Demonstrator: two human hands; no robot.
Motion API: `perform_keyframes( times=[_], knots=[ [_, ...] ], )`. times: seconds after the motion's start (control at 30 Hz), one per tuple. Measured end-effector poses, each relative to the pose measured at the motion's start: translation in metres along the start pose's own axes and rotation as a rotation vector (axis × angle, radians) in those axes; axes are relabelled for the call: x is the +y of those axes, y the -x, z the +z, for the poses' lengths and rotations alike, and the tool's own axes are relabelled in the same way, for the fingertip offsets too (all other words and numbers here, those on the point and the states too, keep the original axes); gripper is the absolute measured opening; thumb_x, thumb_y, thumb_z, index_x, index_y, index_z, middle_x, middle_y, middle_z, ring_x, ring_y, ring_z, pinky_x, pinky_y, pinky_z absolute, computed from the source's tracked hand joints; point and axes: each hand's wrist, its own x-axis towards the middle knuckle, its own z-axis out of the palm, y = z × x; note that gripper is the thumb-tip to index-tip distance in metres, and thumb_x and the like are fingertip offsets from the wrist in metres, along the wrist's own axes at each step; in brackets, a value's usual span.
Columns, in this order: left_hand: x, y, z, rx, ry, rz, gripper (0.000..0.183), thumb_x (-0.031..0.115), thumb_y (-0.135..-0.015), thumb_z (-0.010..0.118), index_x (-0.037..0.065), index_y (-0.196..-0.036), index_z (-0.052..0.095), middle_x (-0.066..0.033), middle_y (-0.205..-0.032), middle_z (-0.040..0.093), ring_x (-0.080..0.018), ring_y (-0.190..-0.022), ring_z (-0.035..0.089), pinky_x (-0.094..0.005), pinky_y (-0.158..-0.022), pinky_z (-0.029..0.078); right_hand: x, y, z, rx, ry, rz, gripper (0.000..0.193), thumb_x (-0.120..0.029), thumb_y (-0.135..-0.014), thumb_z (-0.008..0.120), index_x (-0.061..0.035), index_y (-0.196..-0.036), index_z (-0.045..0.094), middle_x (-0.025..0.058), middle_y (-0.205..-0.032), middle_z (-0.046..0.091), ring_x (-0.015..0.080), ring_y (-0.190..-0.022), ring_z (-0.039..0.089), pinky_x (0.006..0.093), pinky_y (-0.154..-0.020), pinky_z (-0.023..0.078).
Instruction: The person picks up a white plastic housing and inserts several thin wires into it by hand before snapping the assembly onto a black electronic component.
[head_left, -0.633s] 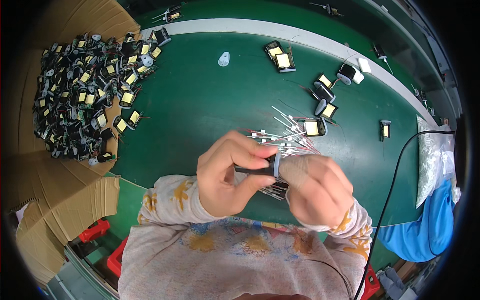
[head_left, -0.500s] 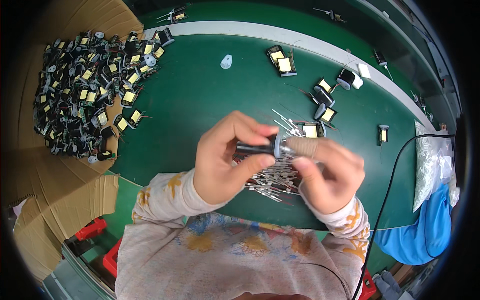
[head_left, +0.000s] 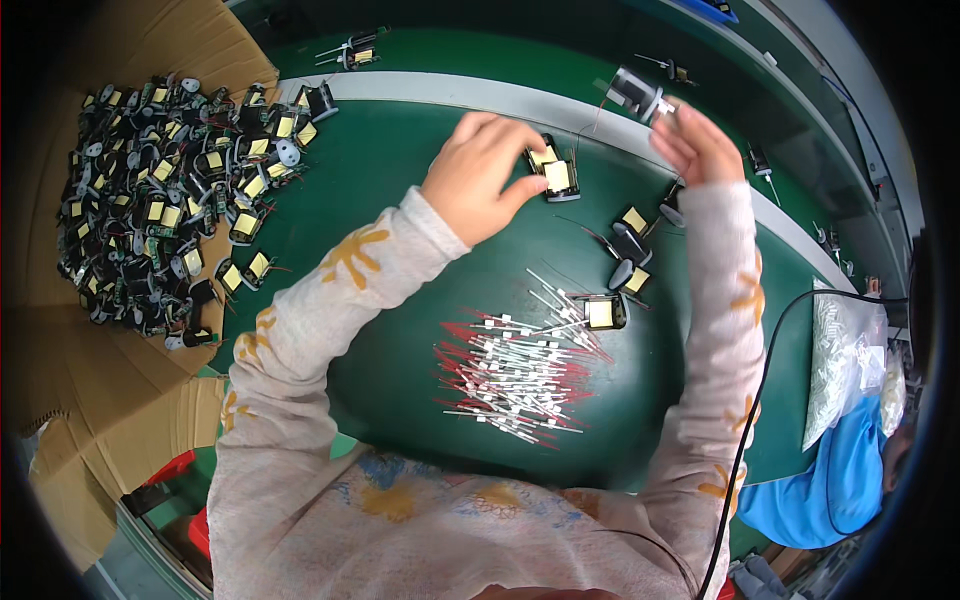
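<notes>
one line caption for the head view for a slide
Left hand grips a black transformer coil on the green mat; right hand holds another coil beyond.

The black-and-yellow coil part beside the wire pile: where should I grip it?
Take the coil part by its black sides, coming from above. Its yellow-taped face is up and thin leads stick out toward the wire pile, so avoid those ends.
</notes>
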Motion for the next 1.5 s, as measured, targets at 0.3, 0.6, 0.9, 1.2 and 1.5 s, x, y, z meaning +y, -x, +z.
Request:
perform_keyframes(
  times=[0.3,0.6,0.9,1.2,1.5],
  knots=[
    [-0.004,-0.007,0.035,-0.188,-0.521,0.266,0.029,0.020,-0.067,0.073,0.010,-0.090,0.058,-0.0027,-0.099,0.056,-0.0227,-0.104,0.048,-0.0390,-0.085,0.038,0.004,-0.021,-0.006,0.341,0.209,-0.040,0.041,-0.017,-0.083,0.067,-0.0020,-0.120,0.055,0.0138,-0.123,0.054,0.0244,-0.112,0.053,0.0385,-0.094,0.048],
    [0.042,0.028,-0.029,-0.052,0.308,-0.131,0.020,0.006,-0.086,0.052,0.005,-0.105,0.058,-0.0069,-0.092,0.061,-0.0165,-0.079,0.055,-0.0298,-0.079,0.044,0.020,0.156,0.049,-0.623,1.118,-0.550,0.028,-0.002,-0.069,0.063,-0.0077,-0.096,0.065,0.0066,-0.077,0.063,0.0226,-0.075,0.059,0.0322,-0.061,0.050],
    [0.070,0.079,-0.045,-0.047,1.019,-0.447,0.026,0.013,-0.088,0.060,0.000,-0.110,0.057,-0.0043,-0.099,0.060,-0.0106,-0.092,0.056,-0.0237,-0.084,0.043,0.036,0.175,0.054,-0.556,1.341,-0.669,0.034,-0.001,-0.067,0.056,-0.0102,-0.100,0.062,0.0055,-0.073,0.061,0.0231,-0.074,0.060,0.0335,-0.058,0.050],
    [0.062,0.077,-0.077,-0.521,0.411,0.020,0.039,0.032,-0.069,0.078,0.006,-0.095,0.065,-0.0089,-0.114,0.052,-0.0253,-0.115,0.041,-0.0377,-0.094,0.035,-0.029,0.184,0.067,-0.387,1.192,-0.527,0.054,0.002,-0.066,0.062,-0.0146,-0.117,0.057,0.0079,-0.070,0.059,0.0273,-0.061,0.060,0.0361,-0.054,0.048],
    [0.081,0.084,-0.056,-0.522,0.664,0.001,0.034,0.028,-0.068,0.078,0.007,-0.094,0.068,-0.0074,-0.101,0.059,-0.0280,-0.103,0.049,-0.0407,-0.097,0.031,-0.036,0.193,0.075,-0.511,0.802,-0.602,0.050,0.003,-0.061,0.077,0.0050,-0.108,0.059,0.0143,-0.085,0.066,0.0196,-0.068,0.061,0.0306,-0.064,0.051]
  ],
)
